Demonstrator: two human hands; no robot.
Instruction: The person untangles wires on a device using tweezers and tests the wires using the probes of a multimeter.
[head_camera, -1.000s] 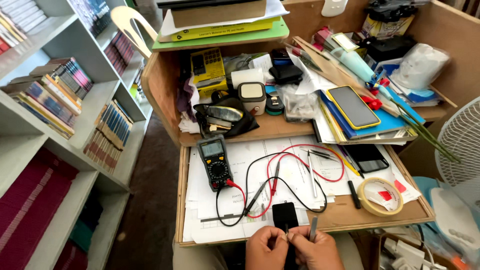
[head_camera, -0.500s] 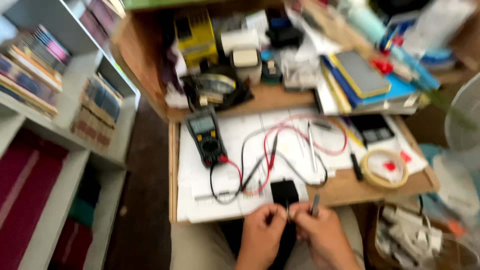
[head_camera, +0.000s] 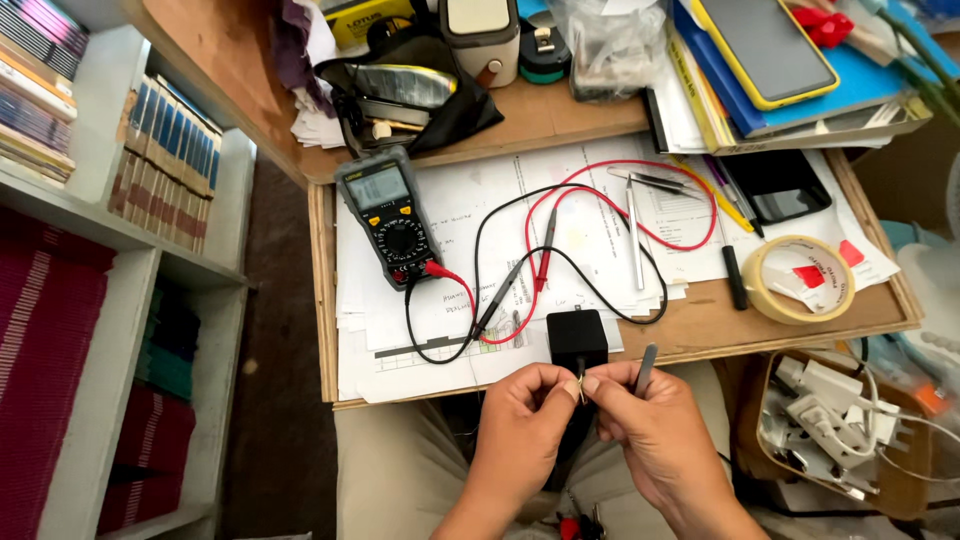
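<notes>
Fingertips of both hands meet low in the middle of the frame, pinched narrowly around a thin wire (head_camera: 581, 383) that runs down from a black power adapter (head_camera: 577, 340). That adapter is a smooth, matte, boxy block resting at the front edge of the wooden desk (head_camera: 700, 325), just above the hands. The left hand (head_camera: 520, 420) nips the wire between thumb and forefinger; the right hand (head_camera: 655, 430) does the same from the other side and also holds a slim grey metal tool (head_camera: 645, 368) that sticks up between its fingers.

Above the adapter, white printed papers (head_camera: 600, 215) cover the desktop. Across them loop glossy red and black test leads (head_camera: 540, 260), ending in thin pointed probes, plugged into a chunky dark multimeter (head_camera: 388, 215) with a grey screen and round dial, left of centre. Steel tweezers (head_camera: 634, 235) lie straight on the sheets. Toward the right sits a ring of pale, translucent tape (head_camera: 800, 280), beside a black marker (head_camera: 735, 278). A flat black phone (head_camera: 775, 185) lies above the tape. Book spines fill the white shelves (head_camera: 150, 250) along the left edge.
</notes>
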